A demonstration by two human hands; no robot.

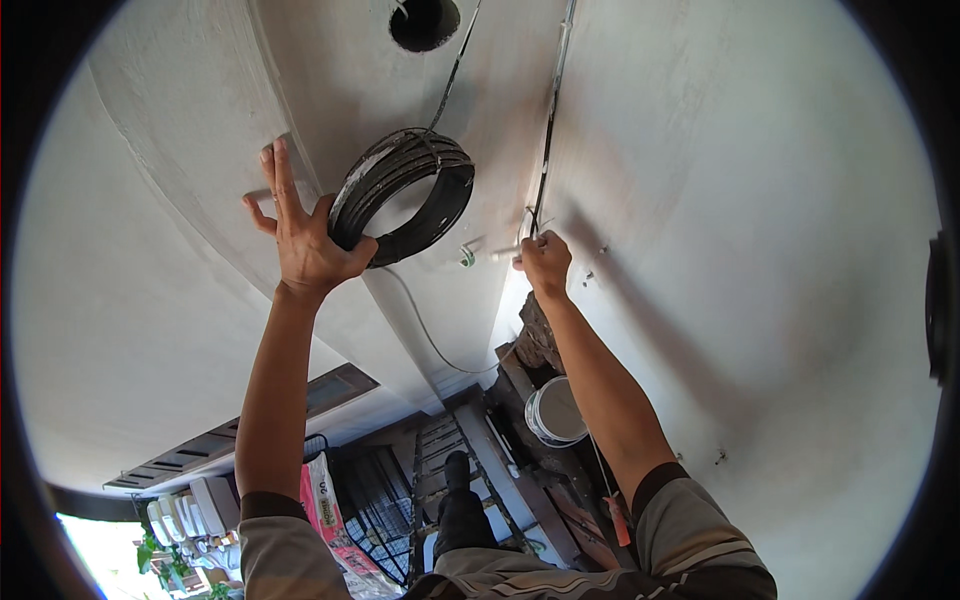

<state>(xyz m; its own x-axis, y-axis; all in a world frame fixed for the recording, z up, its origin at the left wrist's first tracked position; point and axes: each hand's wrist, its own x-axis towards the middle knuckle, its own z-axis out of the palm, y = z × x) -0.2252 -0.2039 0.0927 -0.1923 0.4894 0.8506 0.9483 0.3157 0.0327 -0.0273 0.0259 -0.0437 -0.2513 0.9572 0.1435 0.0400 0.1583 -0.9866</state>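
A looped coil of black cable (450,195) is held against the pale plastered surface by my left hand (305,245), whose thumb and index finger grip its lower left side while other fingers stretch out over the plaster. A strand runs from the coil up past a round dark hole (423,22). My right hand (545,260) is closed round a black cable (549,130) lying along the corner where two surfaces meet. Left of that hand a small green loop (467,256) sticks out of the plaster. A thinner pale wire hangs below the coil.
My foot (457,465) is on a metal ladder (430,440). Below are a white bucket (540,425), a red-handled tool (618,520), a pink-and-white sack (325,505), dark metal grating (370,500) and stacked pale items (210,505). Small fixings (720,455) stick out of the right wall.
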